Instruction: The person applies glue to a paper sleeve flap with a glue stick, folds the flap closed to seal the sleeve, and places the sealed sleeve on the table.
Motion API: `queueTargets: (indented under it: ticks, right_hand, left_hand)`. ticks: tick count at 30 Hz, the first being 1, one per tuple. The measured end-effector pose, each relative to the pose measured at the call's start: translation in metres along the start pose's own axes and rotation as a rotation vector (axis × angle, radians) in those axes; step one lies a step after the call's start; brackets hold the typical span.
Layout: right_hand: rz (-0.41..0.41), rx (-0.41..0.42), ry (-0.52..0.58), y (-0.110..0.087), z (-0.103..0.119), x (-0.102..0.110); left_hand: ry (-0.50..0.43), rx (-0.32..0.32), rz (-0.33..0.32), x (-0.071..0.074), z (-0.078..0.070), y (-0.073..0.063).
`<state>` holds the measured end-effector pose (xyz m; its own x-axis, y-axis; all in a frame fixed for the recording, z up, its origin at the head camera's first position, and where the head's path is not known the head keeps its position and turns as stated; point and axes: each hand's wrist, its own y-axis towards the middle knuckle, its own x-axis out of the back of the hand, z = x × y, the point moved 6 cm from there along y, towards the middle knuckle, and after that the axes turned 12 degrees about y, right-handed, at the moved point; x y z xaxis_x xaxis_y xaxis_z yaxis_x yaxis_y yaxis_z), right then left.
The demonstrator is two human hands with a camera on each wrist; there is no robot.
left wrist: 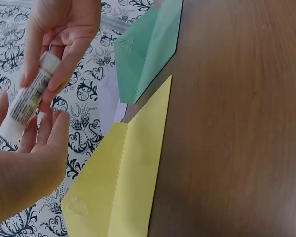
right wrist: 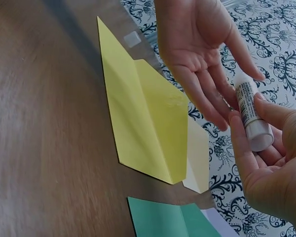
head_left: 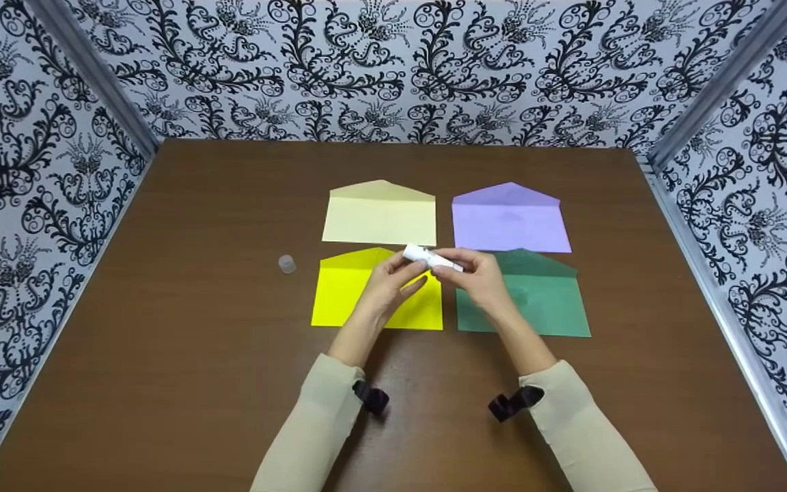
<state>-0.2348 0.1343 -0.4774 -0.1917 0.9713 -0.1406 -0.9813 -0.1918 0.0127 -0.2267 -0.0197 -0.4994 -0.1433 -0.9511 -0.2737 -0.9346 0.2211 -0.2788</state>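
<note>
The white glue stick (right wrist: 246, 106), or what looks like one, is up in the air between your two hands. Your right hand (head_left: 482, 279) pinches it with thumb and fingers. Your left hand (head_left: 385, 281) is loosely open, with its thumb and fingers on either side of the other end; I cannot tell how hard, if at all, they press. The cap (head_left: 287, 264) is off and lies on the table (head_left: 195, 307), out to the left of your left hand.

Under your left hand is the yellow envelope (head_left: 340, 295), and under your right hand is the green envelope (head_left: 549, 299). Just past your left hand is the cream envelope (head_left: 380, 217), and just past your right hand is the purple envelope (head_left: 506, 224).

What looks done: the yellow flap (left wrist: 96, 177) has a bumpy smear near its tip, and so does the green flap (left wrist: 140, 42). I think that is glue. On the cream and purple ones, I cannot tell if there is any.

What looks left: all four flaps are up, pointing away from you, with none folded down, and the cap is not back on. Farther out, past your hands and to both sides, stand walls (head_left: 380, 75) with black curly shapes
</note>
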Motion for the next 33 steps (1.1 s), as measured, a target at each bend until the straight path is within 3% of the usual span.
queueTargets:
  ticks: [7, 20, 33]
  right_hand:
    - [-0.017, -0.002, -0.008, -0.001, -0.005, -0.003]
    - [-0.059, 0.013, 0.043, -0.007, -0.005, 0.001]
    - [-0.099, -0.052, 0.109, -0.01, -0.008, -0.002]
  left_hand:
    - [-0.043, -0.002, -0.053, 0.001, 0.003, 0.0]
    - [-0.157, -0.007, -0.044, 0.008, -0.001, -0.001]
    - [-0.241, -0.036, -0.019, 0.01, -0.001, -0.002]
